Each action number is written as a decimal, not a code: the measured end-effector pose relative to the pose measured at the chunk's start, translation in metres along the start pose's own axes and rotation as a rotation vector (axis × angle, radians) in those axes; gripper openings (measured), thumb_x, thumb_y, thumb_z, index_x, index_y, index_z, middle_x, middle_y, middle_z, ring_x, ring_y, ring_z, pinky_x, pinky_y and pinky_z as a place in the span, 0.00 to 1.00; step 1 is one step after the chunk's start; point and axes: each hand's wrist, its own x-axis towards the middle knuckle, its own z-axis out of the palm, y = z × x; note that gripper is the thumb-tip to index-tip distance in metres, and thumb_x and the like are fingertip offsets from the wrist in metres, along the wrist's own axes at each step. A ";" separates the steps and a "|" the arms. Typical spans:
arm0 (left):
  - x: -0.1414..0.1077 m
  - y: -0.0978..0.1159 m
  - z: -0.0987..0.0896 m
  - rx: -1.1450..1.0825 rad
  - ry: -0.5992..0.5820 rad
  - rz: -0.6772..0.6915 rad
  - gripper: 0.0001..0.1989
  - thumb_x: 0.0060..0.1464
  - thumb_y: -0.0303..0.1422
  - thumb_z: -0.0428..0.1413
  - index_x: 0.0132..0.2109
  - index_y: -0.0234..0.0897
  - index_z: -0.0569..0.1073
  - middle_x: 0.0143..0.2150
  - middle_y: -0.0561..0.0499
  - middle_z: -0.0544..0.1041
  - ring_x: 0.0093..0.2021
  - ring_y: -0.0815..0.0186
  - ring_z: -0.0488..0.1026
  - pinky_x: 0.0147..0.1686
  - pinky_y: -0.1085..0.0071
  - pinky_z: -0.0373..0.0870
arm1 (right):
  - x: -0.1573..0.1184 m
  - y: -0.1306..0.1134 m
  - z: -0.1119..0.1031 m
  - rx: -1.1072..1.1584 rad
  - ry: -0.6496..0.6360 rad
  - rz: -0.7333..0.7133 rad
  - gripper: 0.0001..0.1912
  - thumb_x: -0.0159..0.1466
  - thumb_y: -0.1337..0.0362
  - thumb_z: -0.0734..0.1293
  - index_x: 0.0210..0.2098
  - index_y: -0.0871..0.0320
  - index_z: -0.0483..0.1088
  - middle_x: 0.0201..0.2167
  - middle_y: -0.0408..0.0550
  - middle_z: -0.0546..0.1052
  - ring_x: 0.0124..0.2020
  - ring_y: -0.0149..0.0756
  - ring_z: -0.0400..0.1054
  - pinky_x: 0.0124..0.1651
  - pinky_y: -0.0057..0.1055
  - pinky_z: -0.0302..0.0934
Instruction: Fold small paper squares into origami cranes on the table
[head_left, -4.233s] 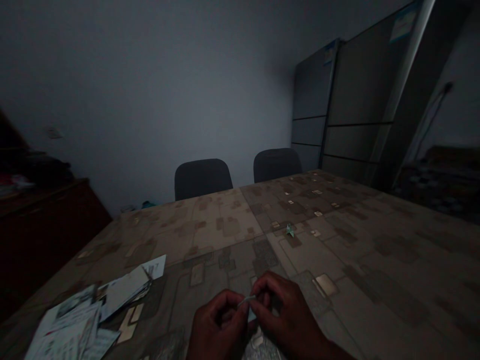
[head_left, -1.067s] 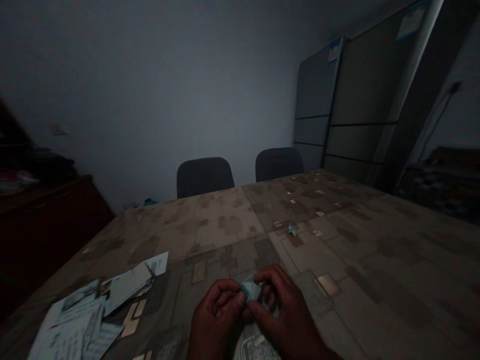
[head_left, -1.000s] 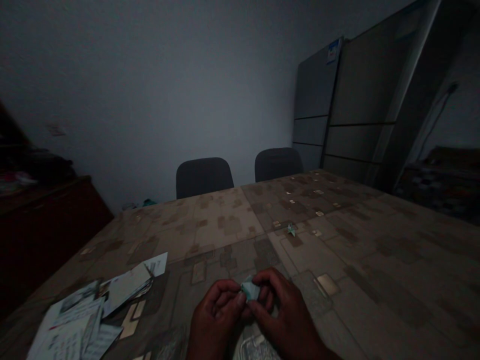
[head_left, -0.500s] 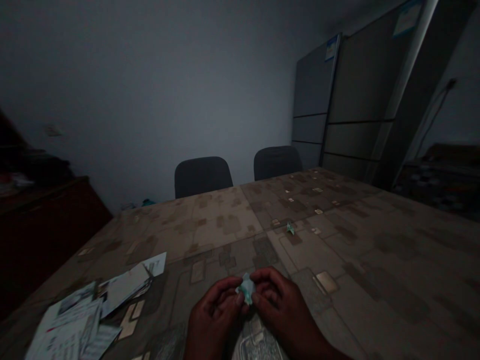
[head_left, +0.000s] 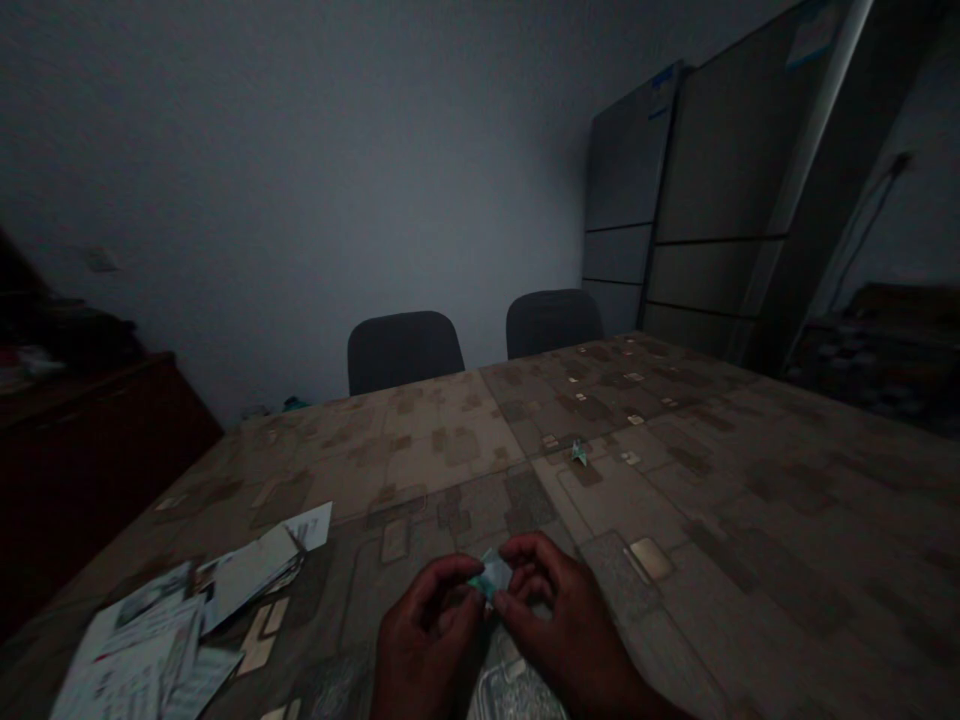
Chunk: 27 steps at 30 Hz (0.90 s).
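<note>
Between my two hands, above the near part of the table, is a small folded piece of paper (head_left: 495,574), pale with green patches. My left hand (head_left: 435,622) pinches its left side between thumb and fingers. On the other side, my right hand (head_left: 559,605) grips the right edge with its thumb and fingertips. The fingers hide part of the folds. Farther off on the tabletop stands a small green and white folded paper figure (head_left: 578,453), apart from both hands.
Loose papers and cards (head_left: 150,640) lie in a pile at the left of the patterned table (head_left: 435,440). Two dark chairs (head_left: 405,352) stand at its far side. A brown cabinet (head_left: 97,450) is at the left, a tall grey cabinet (head_left: 619,180) at the back right.
The paper has turned slightly between my fingers, and its pale face now shows flatter. My right thumb has shifted a little to the left. Things on the table stay where they were.
</note>
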 end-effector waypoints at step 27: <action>0.003 0.009 -0.008 0.356 -0.108 0.364 0.05 0.45 0.28 0.58 0.29 0.41 0.79 0.32 0.48 0.80 0.34 0.57 0.77 0.36 0.67 0.73 | 0.000 0.001 0.003 0.093 -0.023 0.029 0.14 0.53 0.75 0.64 0.39 0.58 0.68 0.30 0.44 0.72 0.29 0.32 0.70 0.33 0.28 0.63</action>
